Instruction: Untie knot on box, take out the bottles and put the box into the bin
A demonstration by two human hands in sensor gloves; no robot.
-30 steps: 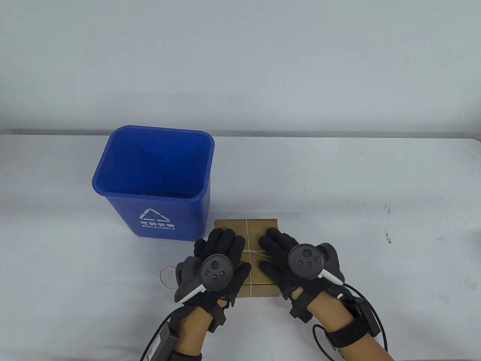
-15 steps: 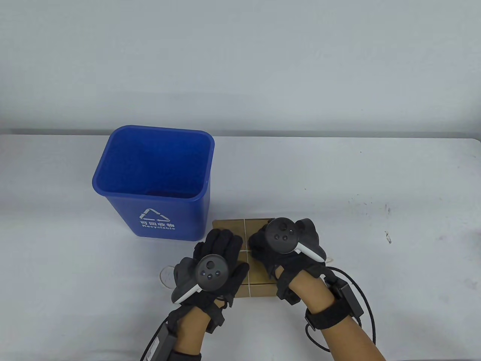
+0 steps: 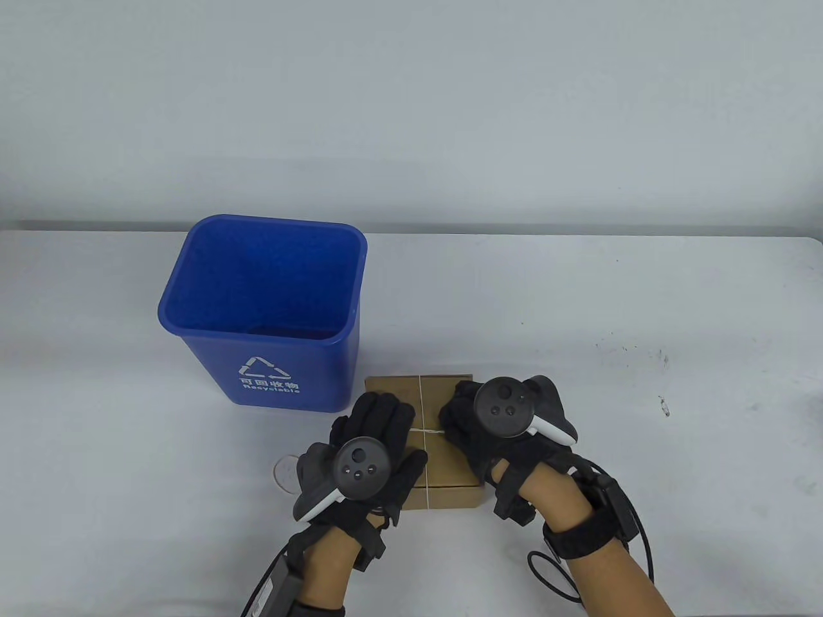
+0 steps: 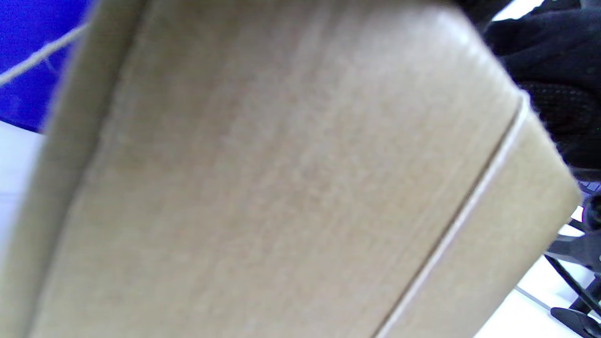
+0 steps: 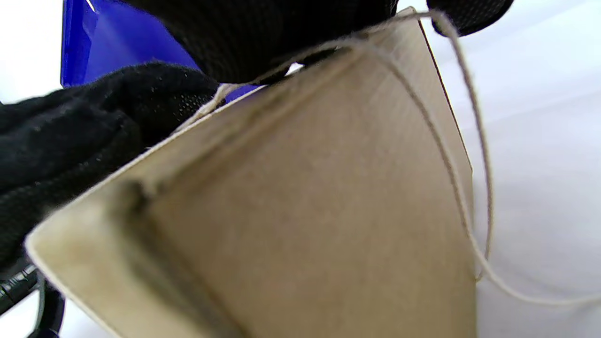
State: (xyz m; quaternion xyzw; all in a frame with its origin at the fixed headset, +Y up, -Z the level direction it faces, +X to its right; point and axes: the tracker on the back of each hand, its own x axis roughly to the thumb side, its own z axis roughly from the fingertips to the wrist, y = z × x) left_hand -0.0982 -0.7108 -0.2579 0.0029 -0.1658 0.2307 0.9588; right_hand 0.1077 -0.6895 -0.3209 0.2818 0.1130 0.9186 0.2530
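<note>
The brown cardboard box (image 3: 443, 475) lies on the white table just right of the blue recycling bin (image 3: 270, 366). A thin string (image 3: 421, 392) crosses over its lid. My left hand (image 3: 379, 418) lies flat on the box's left half with straight fingers. My right hand (image 3: 460, 418) is curled over the right half beside the string crossing. In the right wrist view its fingertips (image 5: 281, 37) pinch the string (image 5: 474, 141), whose slack loop hangs down the box's (image 5: 305, 211) side. The left wrist view is filled by the box (image 4: 281, 188). No bottles are visible.
A small clear round disc (image 3: 286, 472) lies on the table left of my left hand. The bin stands open close to the box's far left corner. Dark specks mark the table (image 3: 643, 353) to the right. Cables trail from both wrists.
My right hand went from lying flat on the box to curled at the string crossing, moving forward and left, then a little back right. The left hand has barely moved.
</note>
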